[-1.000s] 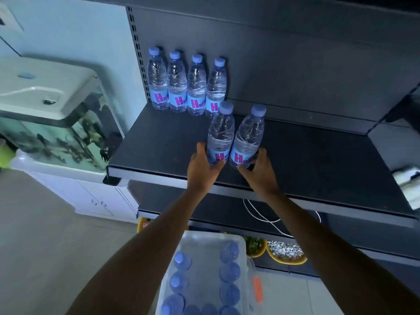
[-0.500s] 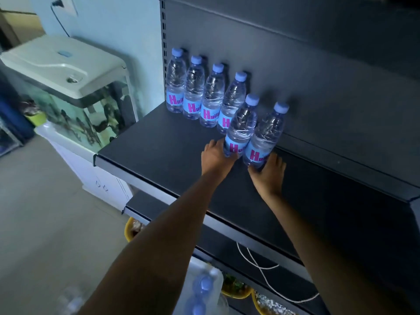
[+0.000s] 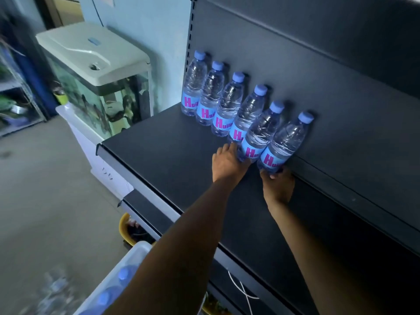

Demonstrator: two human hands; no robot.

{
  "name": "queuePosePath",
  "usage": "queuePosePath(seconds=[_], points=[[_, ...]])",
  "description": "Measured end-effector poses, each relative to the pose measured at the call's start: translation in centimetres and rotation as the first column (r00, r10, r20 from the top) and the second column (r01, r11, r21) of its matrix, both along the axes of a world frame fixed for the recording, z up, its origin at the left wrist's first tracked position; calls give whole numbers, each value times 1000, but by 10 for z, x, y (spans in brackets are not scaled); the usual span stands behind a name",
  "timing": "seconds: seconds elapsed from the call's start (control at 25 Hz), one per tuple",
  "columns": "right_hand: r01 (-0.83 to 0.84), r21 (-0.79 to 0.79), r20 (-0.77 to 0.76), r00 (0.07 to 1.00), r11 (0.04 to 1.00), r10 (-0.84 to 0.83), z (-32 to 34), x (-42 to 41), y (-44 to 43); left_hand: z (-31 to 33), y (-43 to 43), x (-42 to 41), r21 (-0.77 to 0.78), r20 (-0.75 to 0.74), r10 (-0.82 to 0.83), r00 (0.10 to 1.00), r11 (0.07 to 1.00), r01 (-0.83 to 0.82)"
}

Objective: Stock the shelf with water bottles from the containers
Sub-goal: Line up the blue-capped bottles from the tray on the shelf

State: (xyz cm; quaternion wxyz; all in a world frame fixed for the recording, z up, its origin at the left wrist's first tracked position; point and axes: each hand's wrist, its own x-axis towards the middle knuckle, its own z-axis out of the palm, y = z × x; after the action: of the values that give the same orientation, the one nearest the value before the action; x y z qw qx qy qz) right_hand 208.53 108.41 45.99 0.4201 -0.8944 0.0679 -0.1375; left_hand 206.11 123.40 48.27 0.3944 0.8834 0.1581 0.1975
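Several clear water bottles with blue caps and blue labels stand in a row along the back panel of the dark shelf (image 3: 172, 155). My left hand (image 3: 228, 163) grips the base of the fifth bottle (image 3: 261, 133). My right hand (image 3: 278, 184) grips the base of the sixth bottle (image 3: 285, 142), the last at the right end. Both held bottles stand against the back panel, in line with the other bottles (image 3: 212, 96). A clear plastic container (image 3: 127, 264) with more blue-capped bottles sits on the floor at the lower left, partly hidden by my left arm.
A fish tank with a white lid (image 3: 91, 53) stands on a white cabinet left of the shelf. The shelf surface stretches bare to the right of the row. Lower shelves (image 3: 145, 205) jut out below, with a yellow bowl (image 3: 125, 230) and a white cable (image 3: 243, 289) beneath.
Both hands pushed the two bottles back from the shelf's front part to the back panel, joining the row. The camera swung left and closer.
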Motion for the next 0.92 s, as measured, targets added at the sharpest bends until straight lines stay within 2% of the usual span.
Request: queuePosePath(seconds=[0.12, 0.28, 0.4, 0.76, 0.92], points=[[49, 20, 15, 999, 999, -49, 10, -9, 4, -5, -2, 0, 29, 5, -21, 1000, 999, 21], [86, -49, 36, 996, 995, -85, 11, -7, 8, -8, -2, 5, 106, -23, 0, 1000, 994, 2], [135, -5, 14, 991, 991, -135, 12, -6, 8, -7, -5, 12, 171, -86, -3, 996, 985, 18], [130, -47, 108, 986, 990, -124, 6, -3, 8, 0, -4, 26, 271, -159, 25, 987, 962, 19], [118, -117, 126, 987, 986, -103, 5, -6, 6, 3, -6, 30, 258, -184, 6, 983, 965, 42]])
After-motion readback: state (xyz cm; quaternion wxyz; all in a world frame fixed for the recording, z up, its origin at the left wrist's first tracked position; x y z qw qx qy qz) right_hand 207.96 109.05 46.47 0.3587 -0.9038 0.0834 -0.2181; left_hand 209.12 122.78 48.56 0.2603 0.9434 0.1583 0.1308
